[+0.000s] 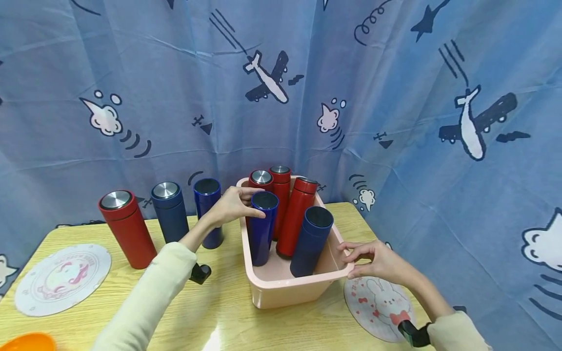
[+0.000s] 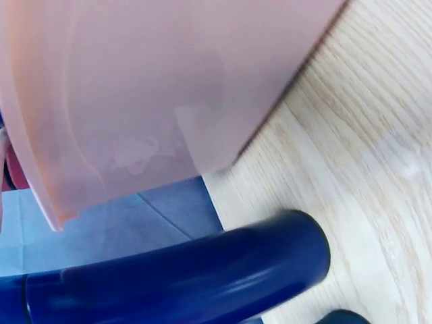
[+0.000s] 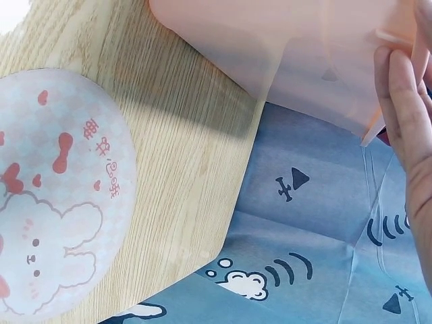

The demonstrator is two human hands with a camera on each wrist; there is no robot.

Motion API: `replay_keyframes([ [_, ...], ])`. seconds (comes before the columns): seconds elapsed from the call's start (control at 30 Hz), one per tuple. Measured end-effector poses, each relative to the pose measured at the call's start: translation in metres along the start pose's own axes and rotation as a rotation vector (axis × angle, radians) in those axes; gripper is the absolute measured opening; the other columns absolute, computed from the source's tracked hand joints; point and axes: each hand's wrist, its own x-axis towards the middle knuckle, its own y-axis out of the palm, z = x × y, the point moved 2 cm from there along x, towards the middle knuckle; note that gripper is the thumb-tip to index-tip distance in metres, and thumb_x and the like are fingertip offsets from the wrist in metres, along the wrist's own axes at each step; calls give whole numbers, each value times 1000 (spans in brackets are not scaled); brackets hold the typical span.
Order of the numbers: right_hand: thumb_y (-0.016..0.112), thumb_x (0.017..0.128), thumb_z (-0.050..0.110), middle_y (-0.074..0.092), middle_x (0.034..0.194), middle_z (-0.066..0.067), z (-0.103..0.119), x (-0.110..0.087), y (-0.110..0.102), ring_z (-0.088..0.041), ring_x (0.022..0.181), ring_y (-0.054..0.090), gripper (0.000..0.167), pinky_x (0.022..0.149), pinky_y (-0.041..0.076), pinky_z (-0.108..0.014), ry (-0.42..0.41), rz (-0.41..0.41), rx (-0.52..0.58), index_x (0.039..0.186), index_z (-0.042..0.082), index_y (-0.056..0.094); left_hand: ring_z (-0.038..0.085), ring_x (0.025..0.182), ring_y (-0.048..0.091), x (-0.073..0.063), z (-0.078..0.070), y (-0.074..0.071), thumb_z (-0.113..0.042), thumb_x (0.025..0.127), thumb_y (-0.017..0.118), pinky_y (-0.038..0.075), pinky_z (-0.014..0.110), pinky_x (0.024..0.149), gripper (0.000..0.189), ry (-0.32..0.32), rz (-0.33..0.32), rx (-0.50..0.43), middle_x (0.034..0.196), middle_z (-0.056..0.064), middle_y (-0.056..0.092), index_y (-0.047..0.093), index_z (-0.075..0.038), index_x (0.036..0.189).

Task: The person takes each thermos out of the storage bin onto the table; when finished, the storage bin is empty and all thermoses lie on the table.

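My left hand (image 1: 234,205) grips the top of a glossy blue thermos (image 1: 262,239), which stands inside the pink bin (image 1: 287,283) near its left wall. With thumb and fingers, my right hand (image 1: 379,262) pinches the bin's right front rim; in the right wrist view its fingers (image 3: 403,84) lie against the outer wall. Also in the bin are a dark blue thermos (image 1: 311,243) at the front right and three red ones, among them a leaning red thermos (image 1: 298,217). The left wrist view shows mostly the bin's side (image 2: 148,88), with the left hand almost out of frame.
Left of the bin stand a red thermos (image 1: 129,231), a dark blue thermos (image 1: 171,214) and a glossy blue thermos (image 1: 212,237). Round mats lie at left (image 1: 63,279) and right (image 1: 373,302). An orange object (image 1: 28,342) shows at the lower left. A blue curtain (image 1: 175,97) hangs behind the table.
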Motion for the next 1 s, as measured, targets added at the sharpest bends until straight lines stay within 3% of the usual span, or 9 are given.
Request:
replay_keyframes([
  [0.3, 77, 78, 4, 54, 123, -35, 1, 1, 0, 5, 115, 53, 24, 74, 57, -25, 0, 0, -4, 97, -10, 69, 17, 106, 64, -4, -18, -5, -14, 67, 88, 53, 24, 82, 67, -6, -84, -21, 114, 9, 69, 62, -7, 128],
  [0.4, 77, 78, 5, 54, 124, -35, 0, 1, 0, 5, 116, 53, 25, 74, 57, -25, 6, 2, -6, 97, -9, 69, 10, 85, 64, -8, -27, -6, -16, 67, 88, 50, 18, 67, 66, -17, -115, -26, 96, 4, 73, 63, -9, 128],
  [0.47, 78, 78, 6, 54, 124, -35, -1, 0, -1, 6, 116, 53, 26, 74, 57, -25, 10, 3, -4, 97, -9, 69, 8, 68, 56, -11, -33, -6, -18, 67, 88, 41, 18, 55, 65, -28, -133, -16, 78, 1, 70, 63, -12, 127],
  [0.53, 78, 78, 6, 53, 124, -35, -2, 0, -1, 5, 116, 53, 26, 74, 57, -25, 13, 4, 1, 97, -10, 69, 9, 59, 51, -13, -39, -6, -19, 68, 88, 37, 19, 52, 64, -35, -144, -18, 73, -1, 68, 63, -12, 127],
  [0.6, 78, 78, 5, 53, 125, -35, -3, -1, -2, 4, 115, 54, 26, 73, 57, -26, 13, 4, 7, 97, -10, 69, 9, 59, 53, -15, -45, -6, -21, 69, 87, 40, 19, 55, 64, -41, -152, -21, 79, -1, 70, 63, -12, 127],
  [0.7, 77, 78, 4, 52, 124, -37, -3, -1, -1, 3, 114, 55, 25, 73, 57, -26, 6, 2, 13, 97, -10, 69, 10, 71, 60, -18, -54, -5, -22, 69, 88, 47, 21, 63, 64, -44, -168, -22, 102, 3, 72, 63, -12, 127],
  [0.8, 77, 78, 3, 51, 124, -38, -3, -1, 0, 3, 114, 55, 24, 72, 57, -26, -8, 1, 14, 97, -11, 68, 11, 70, 59, -21, -63, -6, -25, 68, 88, 46, 22, 61, 63, -38, -187, -7, 106, 4, 71, 64, -14, 126],
  [0.93, 75, 79, 1, 52, 125, -35, -2, 0, 0, 2, 115, 55, 23, 72, 57, -26, -21, 4, 20, 97, -12, 68, 10, 55, 47, -26, -77, -8, -26, 69, 88, 39, 22, 53, 62, -11, -211, 5, 73, -3, 65, 65, -15, 125],
  [1.0, 75, 79, 1, 54, 125, -33, -1, 0, 1, 2, 116, 54, 23, 73, 57, -26, -23, 5, 22, 97, -12, 68, 9, 57, 51, -28, -85, -11, -26, 69, 87, 43, 22, 58, 61, -3, -225, -5, 70, -6, 64, 65, -15, 125],
])
